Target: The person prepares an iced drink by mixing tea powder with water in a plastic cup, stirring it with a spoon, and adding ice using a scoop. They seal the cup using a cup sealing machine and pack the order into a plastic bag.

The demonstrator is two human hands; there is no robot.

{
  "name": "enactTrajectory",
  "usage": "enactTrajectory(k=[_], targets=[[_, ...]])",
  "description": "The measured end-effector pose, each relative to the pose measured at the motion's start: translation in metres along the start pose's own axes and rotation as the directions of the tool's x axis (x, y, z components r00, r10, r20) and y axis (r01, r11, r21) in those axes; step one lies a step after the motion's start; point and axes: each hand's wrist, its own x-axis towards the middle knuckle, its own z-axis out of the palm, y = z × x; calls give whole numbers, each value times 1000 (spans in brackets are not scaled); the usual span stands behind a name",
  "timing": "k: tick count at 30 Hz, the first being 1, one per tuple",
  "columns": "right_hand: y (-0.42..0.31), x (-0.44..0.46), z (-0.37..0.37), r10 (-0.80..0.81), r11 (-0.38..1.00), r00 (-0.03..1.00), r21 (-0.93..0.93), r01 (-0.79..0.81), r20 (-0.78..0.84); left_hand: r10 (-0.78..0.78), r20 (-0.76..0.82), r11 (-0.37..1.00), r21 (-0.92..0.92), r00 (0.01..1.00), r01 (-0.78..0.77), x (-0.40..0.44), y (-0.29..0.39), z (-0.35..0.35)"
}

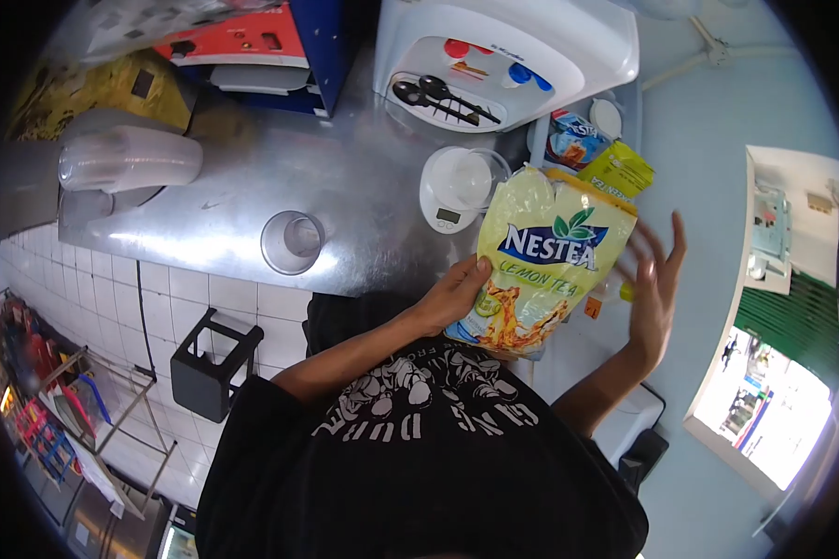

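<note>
A yellow-green lemon tea bag [543, 270] is held up in front of the torso, at the right end of the counter [364, 177], with its printed face turned to the camera. Its long axis is run from near to far, and the far end is leaned to the right.

The bag is gripped at its left edge, below mid-height, by the left hand [452, 296]: the thumb is laid on the front face, while the fingers are mostly hidden behind it. From this grip, the bag is extended to the right and away, so that its far end is left unsupported by the left hand.

The right hand [655, 312] is raised just beyond the bag's right edge, with its fingers spread and nothing seen in its grip. The bag's far right corner is nearer to this hand than to the left; whether the edge is touched by its fingertips cannot be told.

Just left of the bag's far end, a white scale [446, 220] is placed on the counter, with a clear container [461, 177] set on it. Farther left, a clear cup [292, 242] is stood near the counter's near edge. Beyond the bag, a green packet [620, 170] and a blue packet [571, 142] are kept.
</note>
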Motion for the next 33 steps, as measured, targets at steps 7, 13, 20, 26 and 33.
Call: enactTrajectory(k=[7, 13, 20, 26, 33], targets=[[35, -50, 36, 252, 965, 947, 122, -231, -200, -90, -124, 986, -151, 988, 71, 9, 12, 30], [37, -62, 50, 107, 994, 900, 12, -113, -423, 101, -75, 960, 267, 992, -78, -3, 3, 33], [45, -74, 48, 46, 999, 930, -9, -53, -364, 0, -46, 948, 318, 999, 15, 0, 8, 28], [13, -87, 53, 7, 997, 996, 80, 0, -93, 16, -106, 990, 138, 994, -1, 3, 6, 31], [13, -86, 47, 379, 916, 924, 118, -383, 55, 77, 128, 926, 358, 989, -118, -3, 19, 22]])
